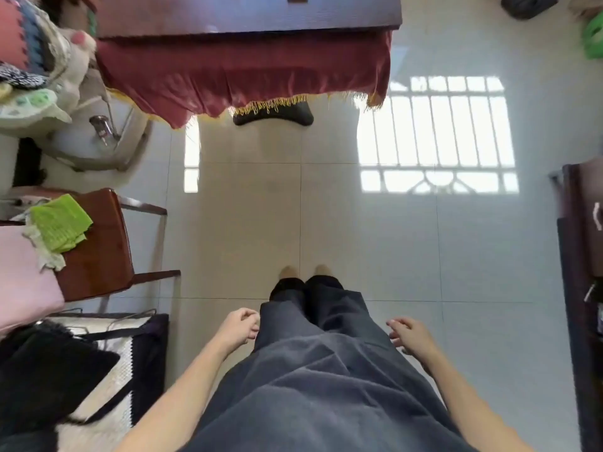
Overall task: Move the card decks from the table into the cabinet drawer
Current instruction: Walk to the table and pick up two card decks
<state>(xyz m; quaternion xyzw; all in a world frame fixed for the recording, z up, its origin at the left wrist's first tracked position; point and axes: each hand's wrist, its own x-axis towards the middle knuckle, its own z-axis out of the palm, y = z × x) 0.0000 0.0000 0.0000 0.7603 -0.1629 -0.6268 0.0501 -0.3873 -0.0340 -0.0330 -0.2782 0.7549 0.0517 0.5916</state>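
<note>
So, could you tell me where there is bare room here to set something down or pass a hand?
The tiled floor is bare from the feet up to the red-draped table, and right to the dark cabinet. The table's near edge also shows bare wood. The left is crowded: the wooden chair holds a green cloth, with piled fabrics above. Both the left hand and right hand are empty.
</note>
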